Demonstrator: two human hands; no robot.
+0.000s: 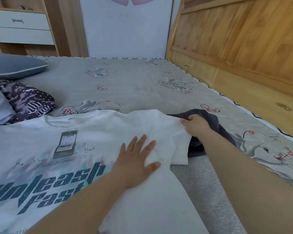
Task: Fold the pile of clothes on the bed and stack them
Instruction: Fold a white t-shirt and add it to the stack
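A: Entry, head view. White T-shirt [61,166] lies flat, print side up, over the near left part of the bed [134,81]; dark lettering "unleash" legible, hang tag [65,144] resting on the chest below the collar.

B: Hands?

A: Left hand [135,159] flat on the shirt by the sleeve seam, fingers straight and spread, pressing the cloth. Right hand [195,126] has fingers curled round the edge of the white sleeve [167,132], which is bunched and creased.

B: Other garments?

A: Dark grey garment [213,122] crumpled just beyond and beneath the right hand, toward the bed's right edge; touching the sleeve. Cannot tell whether the fingers catch it too.

B: Surroundings?

A: Grey sheet with flower-and-heart print. Blue-grey pillow [15,66] and patterned dark cushion [29,102] at the left edge. Wooden panel [243,39] along the right edge, white drawers [20,27] beyond the far left corner.
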